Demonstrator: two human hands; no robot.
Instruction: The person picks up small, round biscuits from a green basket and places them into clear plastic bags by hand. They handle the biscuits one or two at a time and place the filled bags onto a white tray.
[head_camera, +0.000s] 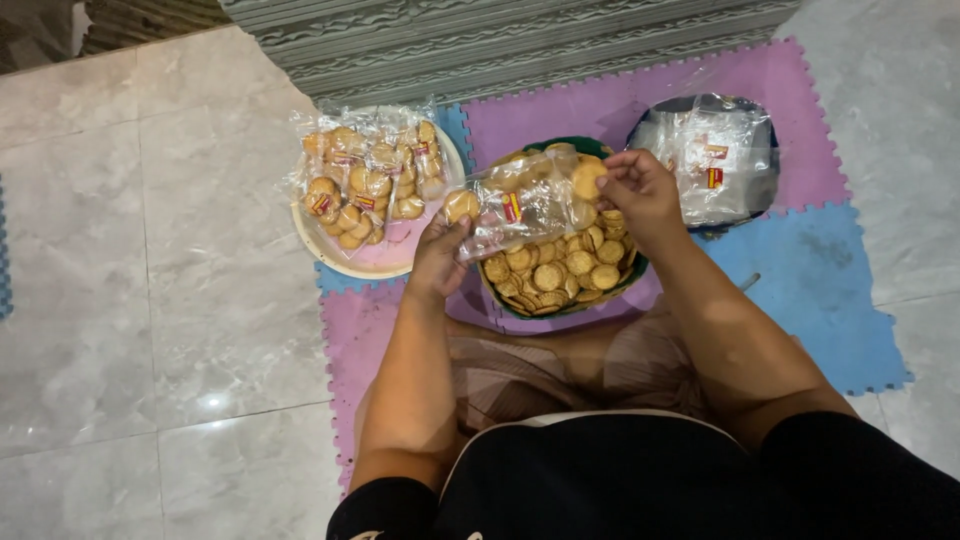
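Note:
My left hand (440, 255) grips the left end of a clear plastic bag (520, 205) that has a small red and yellow label, with one round biscuit inside that end. My right hand (640, 190) pinches a round biscuit (587, 180) at the bag's open right end. Both hands hover over a green bowl (563, 312) filled with several round golden biscuits (560, 265).
A pale plate (330, 255) to the left carries several filled biscuit bags (370, 180). A dark container (765, 215) on the right holds a stack of empty clear bags (715, 155). Purple and blue foam mats (800, 290) cover the marble tile floor (150, 300). My legs are folded below the bowl.

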